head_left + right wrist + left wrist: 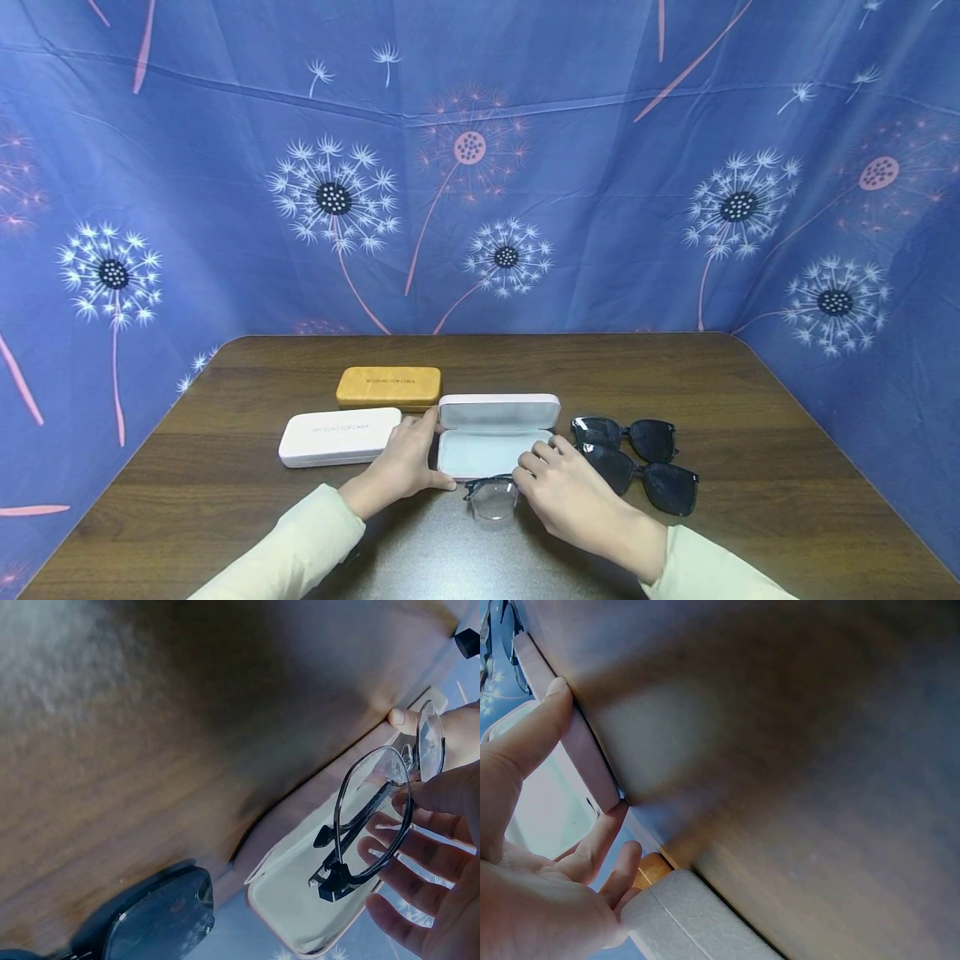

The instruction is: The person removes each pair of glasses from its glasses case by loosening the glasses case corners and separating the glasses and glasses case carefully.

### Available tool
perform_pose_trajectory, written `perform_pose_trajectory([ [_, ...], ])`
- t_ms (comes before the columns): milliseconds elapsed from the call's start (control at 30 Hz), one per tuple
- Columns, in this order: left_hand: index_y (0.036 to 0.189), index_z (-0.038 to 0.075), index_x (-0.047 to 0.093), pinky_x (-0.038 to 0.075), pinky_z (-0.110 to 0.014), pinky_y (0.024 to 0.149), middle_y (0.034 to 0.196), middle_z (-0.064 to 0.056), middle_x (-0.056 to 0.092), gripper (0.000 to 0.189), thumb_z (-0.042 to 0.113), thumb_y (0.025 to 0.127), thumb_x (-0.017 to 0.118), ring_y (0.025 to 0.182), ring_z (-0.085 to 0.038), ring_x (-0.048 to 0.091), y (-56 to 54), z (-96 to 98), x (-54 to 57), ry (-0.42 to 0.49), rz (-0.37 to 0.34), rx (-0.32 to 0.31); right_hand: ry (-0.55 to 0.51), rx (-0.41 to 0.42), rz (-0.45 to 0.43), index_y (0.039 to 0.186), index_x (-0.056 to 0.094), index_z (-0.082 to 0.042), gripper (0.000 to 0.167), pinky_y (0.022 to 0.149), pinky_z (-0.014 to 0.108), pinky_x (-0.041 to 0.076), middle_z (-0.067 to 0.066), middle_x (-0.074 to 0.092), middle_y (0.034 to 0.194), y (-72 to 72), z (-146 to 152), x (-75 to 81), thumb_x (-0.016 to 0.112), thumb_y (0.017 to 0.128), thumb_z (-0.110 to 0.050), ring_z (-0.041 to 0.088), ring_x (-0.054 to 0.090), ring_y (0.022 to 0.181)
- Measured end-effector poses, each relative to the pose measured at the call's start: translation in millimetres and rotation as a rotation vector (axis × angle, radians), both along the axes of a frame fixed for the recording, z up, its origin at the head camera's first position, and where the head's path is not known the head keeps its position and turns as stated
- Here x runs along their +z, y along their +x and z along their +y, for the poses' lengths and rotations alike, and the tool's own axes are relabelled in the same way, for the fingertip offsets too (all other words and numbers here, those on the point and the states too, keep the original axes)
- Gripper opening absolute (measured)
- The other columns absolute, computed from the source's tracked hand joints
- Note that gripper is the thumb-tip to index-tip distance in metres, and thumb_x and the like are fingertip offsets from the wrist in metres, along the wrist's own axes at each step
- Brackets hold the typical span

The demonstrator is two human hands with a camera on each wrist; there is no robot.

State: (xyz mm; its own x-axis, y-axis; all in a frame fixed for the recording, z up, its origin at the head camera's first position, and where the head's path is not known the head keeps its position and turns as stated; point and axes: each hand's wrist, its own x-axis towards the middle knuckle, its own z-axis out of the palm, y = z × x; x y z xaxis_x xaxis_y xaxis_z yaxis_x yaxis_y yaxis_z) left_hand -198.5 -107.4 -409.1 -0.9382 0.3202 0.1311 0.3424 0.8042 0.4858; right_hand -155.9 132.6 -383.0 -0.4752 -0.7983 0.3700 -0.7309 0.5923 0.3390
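Note:
A pale pink glasses case [480,457] lies with its lid up in the middle of the table. My left hand [405,462] grips it by its left end, with the thumb on the front wall and a finger at the corner, as the left wrist view shows. In front of the case, my right hand [562,496] pinches a pair of clear eyeglasses [492,500] with a thin dark frame. Seen from the right wrist, the temples are folded, and the lenses are off the table, between the camera and the case's light lining.
Left of the open case lie a closed white case [341,437] and, behind it, a closed yellow case [388,387]. Two pairs of dark sunglasses [652,439] rest at the right, close to my right hand. A blue dandelion-print cloth [600,208] hangs behind the table.

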Motion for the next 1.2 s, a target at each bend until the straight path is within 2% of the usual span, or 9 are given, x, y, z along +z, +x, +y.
perform_pose_trajectory([
  [267,0.127,-0.001,0.041,0.033,-0.050,0.098,0.105,-0.008,0.063,0.098,0.028,0.047,0.089,0.108,-0.034,0.049,-1.0,0.0,-2.1,0.002,0.005,0.000,0.006,0.055,0.030,0.075,0.059,-0.016,0.015,0.067,0.031,0.041,-0.004,0.057,0.072,2.2,-0.1,-8.3,0.071,0.066,-0.019,0.016,0.052,0.071],
  [500,0.129,-0.003,0.039,0.033,-0.050,0.098,0.106,-0.008,0.063,0.101,0.028,0.047,0.089,0.108,-0.034,0.048,-0.4,-0.5,-2.4,0.005,0.002,-0.003,0.038,0.048,-0.038,0.078,0.062,-0.016,0.014,0.064,0.028,0.040,-0.005,0.060,0.075,5.9,0.0,-10.0,0.072,0.069,-0.021,0.014,0.052,0.072],
  [733,0.129,-0.003,0.039,0.033,-0.050,0.098,0.106,-0.008,0.063,0.100,0.028,0.048,0.089,0.109,-0.034,0.048,0.1,-0.1,-1.3,0.006,-0.005,0.000,0.070,0.045,-0.063,0.082,0.064,-0.016,0.015,0.064,0.027,0.040,-0.005,0.063,0.079,7.3,-1.2,-10.2,0.072,0.070,-0.022,0.013,0.054,0.074],
  [1200,0.128,-0.003,0.039,0.033,-0.050,0.098,0.106,-0.008,0.064,0.099,0.028,0.048,0.089,0.110,-0.035,0.048,1.4,0.3,0.4,0.002,-0.004,0.007,0.051,0.068,-0.057,0.080,0.063,-0.017,0.014,0.063,0.027,0.039,-0.006,0.062,0.079,7.3,-1.5,-13.7,0.071,0.071,-0.024,0.013,0.053,0.074],
])
